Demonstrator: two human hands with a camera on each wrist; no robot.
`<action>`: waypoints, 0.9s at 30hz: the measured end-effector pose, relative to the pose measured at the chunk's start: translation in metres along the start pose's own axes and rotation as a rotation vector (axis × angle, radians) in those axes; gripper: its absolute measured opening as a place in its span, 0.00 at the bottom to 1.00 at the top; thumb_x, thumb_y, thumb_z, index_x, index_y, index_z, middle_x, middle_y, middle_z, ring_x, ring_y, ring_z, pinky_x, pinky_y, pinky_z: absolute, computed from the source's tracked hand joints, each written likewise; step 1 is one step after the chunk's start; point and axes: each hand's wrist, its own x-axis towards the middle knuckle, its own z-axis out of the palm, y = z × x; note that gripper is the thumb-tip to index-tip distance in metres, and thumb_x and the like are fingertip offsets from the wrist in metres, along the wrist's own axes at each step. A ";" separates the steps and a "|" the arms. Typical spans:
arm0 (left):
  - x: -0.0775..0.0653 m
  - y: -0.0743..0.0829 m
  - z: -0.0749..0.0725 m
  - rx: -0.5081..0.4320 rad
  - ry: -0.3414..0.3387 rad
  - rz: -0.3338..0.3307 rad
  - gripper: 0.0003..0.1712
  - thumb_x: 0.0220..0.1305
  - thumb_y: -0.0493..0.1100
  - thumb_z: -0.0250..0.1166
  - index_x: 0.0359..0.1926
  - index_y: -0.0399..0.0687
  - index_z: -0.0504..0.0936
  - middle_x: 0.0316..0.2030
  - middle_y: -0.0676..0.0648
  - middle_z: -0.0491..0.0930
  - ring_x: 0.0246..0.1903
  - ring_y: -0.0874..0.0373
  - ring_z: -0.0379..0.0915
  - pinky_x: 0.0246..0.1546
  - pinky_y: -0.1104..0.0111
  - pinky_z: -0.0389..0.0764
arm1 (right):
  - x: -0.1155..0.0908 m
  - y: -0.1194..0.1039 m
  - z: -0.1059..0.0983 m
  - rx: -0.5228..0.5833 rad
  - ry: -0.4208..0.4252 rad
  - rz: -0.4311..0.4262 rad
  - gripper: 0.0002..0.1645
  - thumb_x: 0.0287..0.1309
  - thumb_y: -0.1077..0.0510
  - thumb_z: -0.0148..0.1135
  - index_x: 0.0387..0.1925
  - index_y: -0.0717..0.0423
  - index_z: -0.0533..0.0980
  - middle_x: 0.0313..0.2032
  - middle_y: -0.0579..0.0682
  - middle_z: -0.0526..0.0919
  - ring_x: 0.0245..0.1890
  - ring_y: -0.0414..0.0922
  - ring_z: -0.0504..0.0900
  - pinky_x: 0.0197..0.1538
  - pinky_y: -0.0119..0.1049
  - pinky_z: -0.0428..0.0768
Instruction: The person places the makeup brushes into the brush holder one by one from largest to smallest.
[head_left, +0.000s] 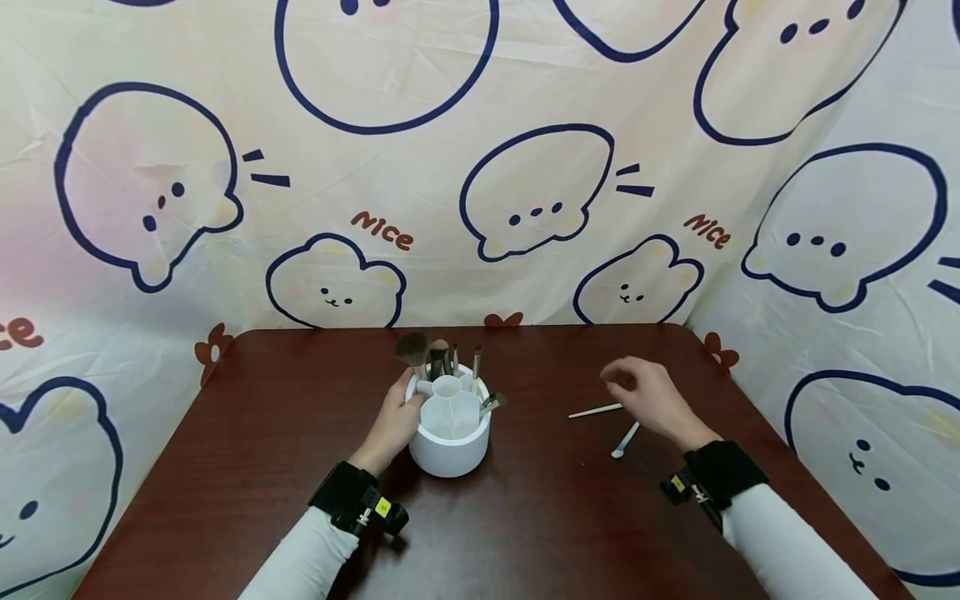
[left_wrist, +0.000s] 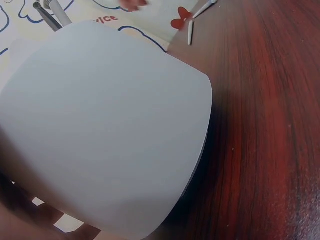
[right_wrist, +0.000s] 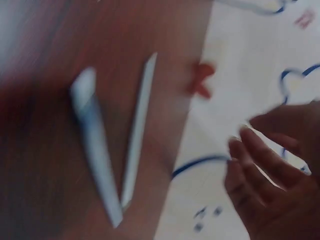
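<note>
A round white brush holder with inner compartments stands on the table; its smooth wall fills much of the left wrist view. My left hand grips it by the left side. Several makeup brushes stand in it, among them a wide fan-shaped brush at the back left. My right hand hovers over the table's right part, fingers loosely bent and holding nothing. Beneath it lie a brush with a pale head and a thin white stick, blurred in the right wrist view.
The dark reddish-brown table has its far edge against a cartoon-printed cloth. More of this cloth hangs along both sides. A dark wrist strap with a small camera is on each arm.
</note>
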 end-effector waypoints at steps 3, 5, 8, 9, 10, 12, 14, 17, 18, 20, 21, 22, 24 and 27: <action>0.000 0.000 0.000 -0.007 -0.001 -0.005 0.38 0.75 0.36 0.44 0.79 0.30 0.42 0.79 0.31 0.45 0.78 0.38 0.41 0.73 0.44 0.51 | -0.010 0.027 0.000 -0.067 -0.145 0.009 0.15 0.61 0.71 0.61 0.49 0.62 0.82 0.45 0.57 0.82 0.38 0.49 0.77 0.39 0.43 0.75; 0.000 0.000 0.001 -0.007 -0.002 -0.003 0.38 0.75 0.36 0.44 0.79 0.29 0.42 0.79 0.31 0.45 0.78 0.38 0.41 0.73 0.43 0.51 | -0.017 0.040 0.002 -0.120 -0.227 0.005 0.18 0.56 0.73 0.62 0.48 0.61 0.82 0.46 0.57 0.80 0.38 0.49 0.77 0.37 0.42 0.75; 0.000 -0.001 0.001 -0.002 0.001 0.000 0.37 0.75 0.36 0.44 0.79 0.29 0.42 0.78 0.30 0.46 0.77 0.37 0.41 0.73 0.43 0.51 | -0.027 0.053 0.008 -0.193 -0.299 -0.004 0.20 0.50 0.74 0.64 0.47 0.59 0.82 0.47 0.55 0.79 0.39 0.49 0.78 0.38 0.43 0.76; 0.000 -0.001 0.001 -0.002 0.006 0.002 0.37 0.75 0.35 0.44 0.79 0.29 0.43 0.78 0.30 0.46 0.77 0.37 0.41 0.73 0.43 0.50 | -0.029 0.055 0.010 -0.217 -0.309 -0.008 0.20 0.50 0.74 0.65 0.46 0.57 0.82 0.46 0.54 0.79 0.40 0.49 0.78 0.38 0.44 0.77; 0.000 -0.001 0.001 -0.004 0.010 0.003 0.37 0.75 0.35 0.44 0.79 0.29 0.43 0.78 0.30 0.46 0.77 0.37 0.41 0.74 0.43 0.50 | -0.031 0.056 0.011 -0.239 -0.313 -0.010 0.20 0.50 0.73 0.66 0.45 0.56 0.82 0.46 0.52 0.79 0.41 0.48 0.78 0.39 0.44 0.77; 0.001 -0.001 0.001 -0.009 0.016 0.007 0.37 0.75 0.35 0.44 0.79 0.29 0.43 0.78 0.30 0.47 0.77 0.38 0.42 0.74 0.44 0.50 | -0.033 0.057 0.014 -0.273 -0.311 -0.013 0.18 0.49 0.74 0.66 0.42 0.54 0.81 0.44 0.50 0.79 0.40 0.47 0.76 0.40 0.45 0.76; 0.000 -0.001 0.001 -0.013 0.015 0.014 0.37 0.75 0.35 0.44 0.79 0.29 0.43 0.78 0.30 0.47 0.77 0.38 0.43 0.74 0.44 0.51 | -0.034 0.055 0.016 -0.304 -0.308 -0.018 0.17 0.50 0.74 0.65 0.37 0.52 0.79 0.40 0.48 0.78 0.37 0.46 0.73 0.37 0.43 0.74; -0.001 -0.001 0.001 -0.016 0.016 0.010 0.38 0.75 0.36 0.44 0.79 0.30 0.42 0.78 0.31 0.47 0.77 0.38 0.43 0.74 0.44 0.52 | -0.033 0.051 0.017 -0.328 -0.321 -0.021 0.16 0.50 0.74 0.63 0.30 0.50 0.76 0.33 0.46 0.76 0.31 0.44 0.69 0.33 0.40 0.69; -0.001 -0.001 0.001 -0.017 0.016 0.006 0.38 0.75 0.36 0.45 0.79 0.30 0.42 0.78 0.31 0.46 0.77 0.38 0.43 0.74 0.44 0.51 | -0.033 0.049 0.017 -0.333 -0.330 -0.024 0.16 0.50 0.74 0.63 0.29 0.50 0.75 0.31 0.46 0.76 0.29 0.44 0.68 0.31 0.39 0.68; -0.002 -0.001 0.001 -0.018 0.021 -0.004 0.39 0.74 0.37 0.45 0.79 0.30 0.41 0.79 0.31 0.46 0.78 0.39 0.42 0.74 0.45 0.51 | -0.033 0.046 0.017 -0.333 -0.352 -0.025 0.16 0.51 0.74 0.64 0.27 0.49 0.75 0.29 0.45 0.76 0.27 0.43 0.67 0.29 0.38 0.67; -0.002 -0.002 0.001 -0.017 0.024 -0.008 0.39 0.74 0.37 0.46 0.79 0.30 0.41 0.79 0.31 0.45 0.78 0.39 0.42 0.74 0.45 0.51 | -0.033 0.044 0.017 -0.332 -0.362 -0.024 0.17 0.51 0.75 0.64 0.27 0.49 0.75 0.28 0.45 0.76 0.26 0.43 0.67 0.29 0.38 0.67; -0.002 -0.002 0.001 -0.016 0.025 -0.011 0.40 0.74 0.38 0.46 0.79 0.30 0.41 0.79 0.31 0.46 0.78 0.39 0.42 0.74 0.44 0.51 | -0.033 0.043 0.017 -0.331 -0.371 -0.025 0.17 0.51 0.74 0.64 0.27 0.48 0.76 0.28 0.45 0.77 0.26 0.42 0.68 0.29 0.38 0.67; -0.003 -0.002 0.002 -0.013 0.028 -0.017 0.40 0.74 0.38 0.46 0.79 0.30 0.41 0.79 0.32 0.45 0.78 0.39 0.42 0.74 0.45 0.51 | -0.034 0.040 0.016 -0.334 -0.377 -0.039 0.17 0.51 0.74 0.65 0.28 0.48 0.77 0.29 0.44 0.77 0.26 0.42 0.68 0.29 0.38 0.67; -0.004 -0.002 0.001 0.002 0.028 -0.028 0.40 0.74 0.39 0.47 0.80 0.31 0.41 0.79 0.32 0.45 0.78 0.39 0.41 0.74 0.45 0.50 | -0.035 0.035 0.013 -0.360 -0.356 -0.072 0.16 0.53 0.72 0.66 0.28 0.46 0.79 0.29 0.42 0.78 0.28 0.40 0.70 0.30 0.36 0.69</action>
